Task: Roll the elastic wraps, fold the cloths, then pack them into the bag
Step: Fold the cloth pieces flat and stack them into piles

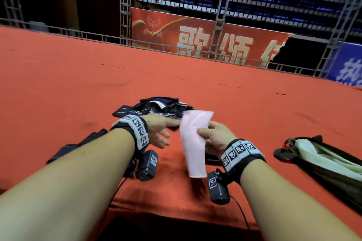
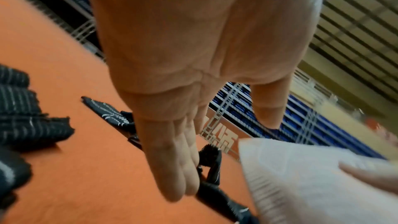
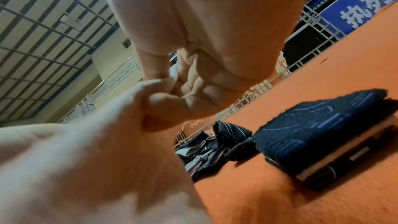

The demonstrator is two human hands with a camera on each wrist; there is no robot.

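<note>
My right hand (image 1: 210,134) holds a pale pink elastic wrap (image 1: 193,143) above the red table, fingers curled round its edge. In the right wrist view the right hand (image 3: 172,106) pinches the pink wrap (image 3: 86,151). My left hand (image 1: 162,132) hovers just left of the wrap, with fingers straight and holding nothing. From the left wrist, the left hand (image 2: 176,168) shows its flat palm, with the pink wrap (image 2: 312,185) beside it. A heap of dark striped cloths (image 1: 156,106) lies just beyond both hands. A dark bag (image 1: 323,164) with a pale lining lies open at the right.
A black strap-like wrap (image 1: 78,146) lies on the red table (image 1: 254,103) left of my left forearm. A folded dark cloth (image 3: 323,134) rests near the right hand. Metal railings and banners stand beyond the table's far edge.
</note>
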